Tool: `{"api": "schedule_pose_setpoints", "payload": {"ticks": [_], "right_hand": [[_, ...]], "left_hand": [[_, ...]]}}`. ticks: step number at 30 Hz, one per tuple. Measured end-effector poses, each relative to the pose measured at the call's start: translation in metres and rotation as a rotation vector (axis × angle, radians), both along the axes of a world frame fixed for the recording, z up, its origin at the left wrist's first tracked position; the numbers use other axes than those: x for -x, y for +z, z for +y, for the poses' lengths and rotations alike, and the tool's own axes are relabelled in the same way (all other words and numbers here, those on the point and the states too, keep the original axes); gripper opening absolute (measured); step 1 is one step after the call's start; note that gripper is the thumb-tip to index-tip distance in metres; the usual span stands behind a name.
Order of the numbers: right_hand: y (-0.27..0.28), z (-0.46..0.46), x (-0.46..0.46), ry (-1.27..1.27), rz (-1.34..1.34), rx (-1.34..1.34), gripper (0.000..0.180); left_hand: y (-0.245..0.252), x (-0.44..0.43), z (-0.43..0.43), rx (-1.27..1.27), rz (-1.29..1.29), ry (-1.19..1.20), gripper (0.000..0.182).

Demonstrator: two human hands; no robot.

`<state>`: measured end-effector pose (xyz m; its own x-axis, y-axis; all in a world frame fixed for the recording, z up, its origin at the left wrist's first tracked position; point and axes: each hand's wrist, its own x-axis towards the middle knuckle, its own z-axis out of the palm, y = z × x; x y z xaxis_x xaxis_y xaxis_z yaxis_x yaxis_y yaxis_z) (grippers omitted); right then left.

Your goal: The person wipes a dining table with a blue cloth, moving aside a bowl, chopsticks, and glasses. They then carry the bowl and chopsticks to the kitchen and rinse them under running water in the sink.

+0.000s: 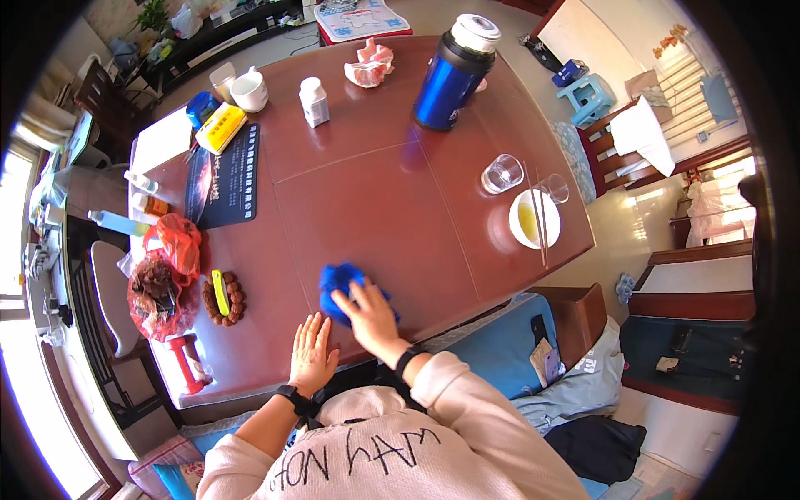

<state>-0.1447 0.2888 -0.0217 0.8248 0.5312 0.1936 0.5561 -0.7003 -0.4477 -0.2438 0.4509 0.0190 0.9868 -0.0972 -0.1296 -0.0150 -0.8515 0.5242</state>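
Observation:
My right hand [369,312] lies over a crumpled blue cloth [342,279] on the dark red wooden table [369,212], near its front edge. Whether the fingers grip the cloth or only press on it, I cannot tell. Flat by the table's front edge rests my left hand [312,350], palm down, fingers close together, with nothing in it. A brown bead bracelet [235,300] with a yellow-green object [220,292] inside its ring lies to the left of my hands.
At right stand a white bowl [520,215] with chopsticks across it and a glass [502,174]. A blue thermos [450,81], white bottle [314,106], peel pieces [370,65] and white mug [250,92] stand farther back. Left are a black mat [234,187], red plastic bag [175,240] and red dumbbell [185,365].

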Motion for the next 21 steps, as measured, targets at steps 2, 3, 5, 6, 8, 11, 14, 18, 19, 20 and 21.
{"api": "schedule_pose_setpoints", "payload": {"ticks": [2,3,5,6,8,11,14,18,19,20,21], "right_hand": [[0.002,0.005,-0.002,0.087,0.027,0.014,0.046],[0.002,0.001,-0.008,0.105,0.091,-0.012,0.046],[0.003,-0.016,-0.027,0.150,0.054,0.007,0.043],[0.002,-0.025,-0.039,0.112,0.019,-0.016,0.042],[0.000,-0.047,-0.067,0.009,-0.054,-0.024,0.038],[-0.003,-0.098,-0.117,-0.187,-0.130,0.045,0.038],[0.000,-0.167,-0.152,-0.355,-0.143,0.072,0.042],[0.012,-0.241,-0.157,-0.459,-0.037,0.059,0.055],[0.014,-0.250,-0.155,-0.432,-0.049,0.091,0.057],[0.015,-0.255,-0.149,-0.412,-0.019,0.100,0.057],[0.017,-0.261,-0.142,-0.395,0.001,0.105,0.057]], "left_hand": [[0.003,-0.011,-0.011,-0.018,0.016,0.020,0.066],[0.005,-0.017,-0.017,-0.015,0.013,0.007,0.066],[0.008,-0.029,-0.032,-0.019,0.023,-0.008,0.067],[0.010,-0.036,-0.040,-0.032,0.034,-0.025,0.067],[0.010,-0.052,-0.058,-0.025,0.034,-0.054,0.067],[0.010,-0.079,-0.091,-0.017,0.035,-0.097,0.066],[0.008,-0.107,-0.129,0.003,0.026,-0.164,0.065],[0.009,-0.138,-0.179,0.050,-0.013,-0.322,0.062],[0.010,-0.143,-0.189,0.060,-0.031,-0.334,0.062],[0.010,-0.148,-0.199,0.069,-0.047,-0.347,0.063],[0.011,-0.152,-0.206,0.073,-0.052,-0.366,0.063]]}}
